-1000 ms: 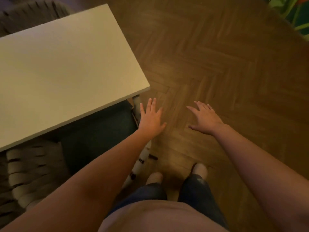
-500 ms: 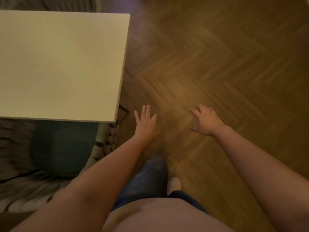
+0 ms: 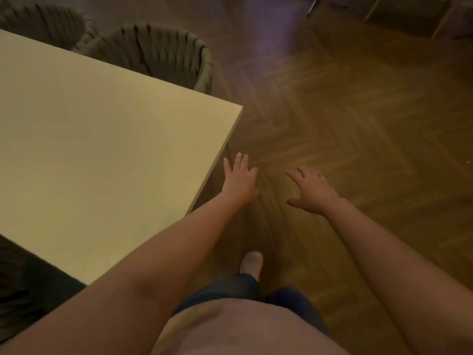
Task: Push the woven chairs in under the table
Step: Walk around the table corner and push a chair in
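A pale table (image 3: 102, 149) fills the left. Two woven chairs stand at its far edge: one chair (image 3: 153, 52) near the far corner, another (image 3: 43, 24) beside it, both seemingly needing pushing in. Left hand (image 3: 239, 180) and right hand (image 3: 311, 192), both open and empty, reach forward past the table's end.

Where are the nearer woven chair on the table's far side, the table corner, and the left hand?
woven chair (image 3: 153, 51): head view, on its curved woven backrest.
table (image 3: 230, 111): head view, just inside its pale top's corner.
left hand (image 3: 239, 181): head view, on the back of the open hand.
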`<state>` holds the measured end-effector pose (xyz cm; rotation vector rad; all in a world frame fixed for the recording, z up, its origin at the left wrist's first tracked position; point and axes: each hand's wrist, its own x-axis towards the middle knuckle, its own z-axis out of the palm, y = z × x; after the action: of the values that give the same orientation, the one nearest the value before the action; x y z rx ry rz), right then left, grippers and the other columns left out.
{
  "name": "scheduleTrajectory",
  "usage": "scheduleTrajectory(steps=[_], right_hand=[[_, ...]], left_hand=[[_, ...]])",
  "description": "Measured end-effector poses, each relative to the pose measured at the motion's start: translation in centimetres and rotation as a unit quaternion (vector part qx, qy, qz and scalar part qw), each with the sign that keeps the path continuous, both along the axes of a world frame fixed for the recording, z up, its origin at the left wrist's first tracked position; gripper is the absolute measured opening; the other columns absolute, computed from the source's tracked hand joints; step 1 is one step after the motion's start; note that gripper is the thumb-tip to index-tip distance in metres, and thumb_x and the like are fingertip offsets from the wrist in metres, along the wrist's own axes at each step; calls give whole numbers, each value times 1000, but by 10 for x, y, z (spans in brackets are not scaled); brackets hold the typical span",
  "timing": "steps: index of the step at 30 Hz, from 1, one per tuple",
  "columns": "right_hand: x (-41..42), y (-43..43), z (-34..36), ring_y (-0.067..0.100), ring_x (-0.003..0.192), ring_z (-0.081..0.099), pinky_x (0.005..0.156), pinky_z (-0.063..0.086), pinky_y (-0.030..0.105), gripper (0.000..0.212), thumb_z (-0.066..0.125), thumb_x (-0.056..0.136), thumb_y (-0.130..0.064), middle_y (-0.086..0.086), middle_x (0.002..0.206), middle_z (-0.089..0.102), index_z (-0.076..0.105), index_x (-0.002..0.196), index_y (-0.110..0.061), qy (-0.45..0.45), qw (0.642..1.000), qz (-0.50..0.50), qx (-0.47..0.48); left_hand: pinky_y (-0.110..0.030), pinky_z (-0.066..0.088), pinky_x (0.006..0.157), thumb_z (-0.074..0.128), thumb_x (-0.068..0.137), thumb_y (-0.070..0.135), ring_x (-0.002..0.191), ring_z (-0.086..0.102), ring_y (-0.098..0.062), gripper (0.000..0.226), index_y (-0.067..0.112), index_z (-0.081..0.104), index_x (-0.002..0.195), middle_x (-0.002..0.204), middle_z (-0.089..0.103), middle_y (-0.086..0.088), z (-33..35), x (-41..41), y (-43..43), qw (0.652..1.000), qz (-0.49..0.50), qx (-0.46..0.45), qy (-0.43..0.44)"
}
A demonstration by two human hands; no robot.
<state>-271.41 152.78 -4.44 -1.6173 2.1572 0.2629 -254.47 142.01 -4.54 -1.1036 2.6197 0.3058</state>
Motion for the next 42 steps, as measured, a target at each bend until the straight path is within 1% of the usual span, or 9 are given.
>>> scheduleTrajectory(steps=[11, 19, 24, 29, 32, 34, 37, 40, 42], right_hand=[[-179, -224, -35, 25, 149, 12, 121, 13, 42, 90, 63, 86, -53, 9, 161, 12, 10, 155, -28, -39, 995, 89, 30], [-311, -422, -15, 28, 146, 19, 120, 19, 41, 91, 65, 86, -51, 11, 160, 17, 12, 155, -26, -18, 969, 246, 33], [-310, -538, -5, 29, 145, 21, 120, 19, 42, 95, 68, 84, -49, 12, 158, 20, 10, 155, -25, -25, 941, 336, 25], [-246, -649, -6, 26, 148, 14, 121, 13, 43, 99, 71, 83, -42, 10, 160, 14, 5, 155, -26, -32, 874, 486, 12], [-206, -709, -11, 26, 149, 9, 122, 9, 44, 97, 70, 84, -36, 9, 161, 10, 5, 155, -28, -20, 829, 559, 5], [-182, -751, -9, 26, 149, 8, 122, 8, 44, 97, 71, 84, -33, 8, 161, 10, 5, 155, -28, -8, 800, 600, -5], [-145, -822, -9, 26, 148, 11, 122, 8, 45, 96, 71, 84, -35, 8, 161, 11, 6, 155, -29, 12, 744, 669, 3], [-106, -888, -15, 26, 149, 8, 121, 8, 46, 94, 67, 85, -43, 8, 162, 7, 5, 155, -30, 26, 688, 726, 3], [-82, -923, -25, 25, 149, 5, 120, 6, 45, 89, 64, 88, -41, 8, 162, 6, 7, 155, -30, 43, 638, 769, 3]], left_hand=[[-54, -1, 117, 52, 95, 31, 150, 7, -26, 41, 24, 54, 136, 159, 23, -9, -15, -129, -182, 984, 166, -3, 72], [-53, -3, 120, 53, 95, 26, 150, 5, -23, 34, 26, 59, 129, 158, 25, -6, -21, -230, -286, 907, 399, 0, 133], [-54, -3, 119, 56, 93, 28, 150, 2, -25, 44, 26, 50, 137, 159, 19, -8, -13, -244, -347, 865, 485, -19, 129], [-57, 2, 119, 63, 90, 37, 150, 1, -29, 69, 24, 31, 149, 161, 13, -10, -14, -219, -433, 786, 605, -7, 126], [-57, 2, 119, 67, 85, 48, 150, 0, -28, 85, 25, 21, 153, 161, 12, -9, -29, -203, -482, 755, 639, 50, 138], [-57, 1, 119, 67, 83, 54, 150, 2, -28, 93, 26, 15, 154, 161, 15, -7, -37, -194, -515, 718, 668, 115, 161], [-58, 5, 118, 66, 78, 64, 147, 16, -31, 95, 26, 21, 153, 157, 27, -7, -43, -183, -563, 606, 739, 214, 205], [-56, 9, 118, 70, 75, 62, 140, 33, -30, 87, 26, 36, 147, 148, 43, -3, -46, -173, -606, 553, 750, 265, 247], [-50, 22, 117, 76, 73, 56, 137, 38, -28, 90, 23, 37, 147, 147, 45, -2, -50, -168, -630, 519, 748, 299, 284]])
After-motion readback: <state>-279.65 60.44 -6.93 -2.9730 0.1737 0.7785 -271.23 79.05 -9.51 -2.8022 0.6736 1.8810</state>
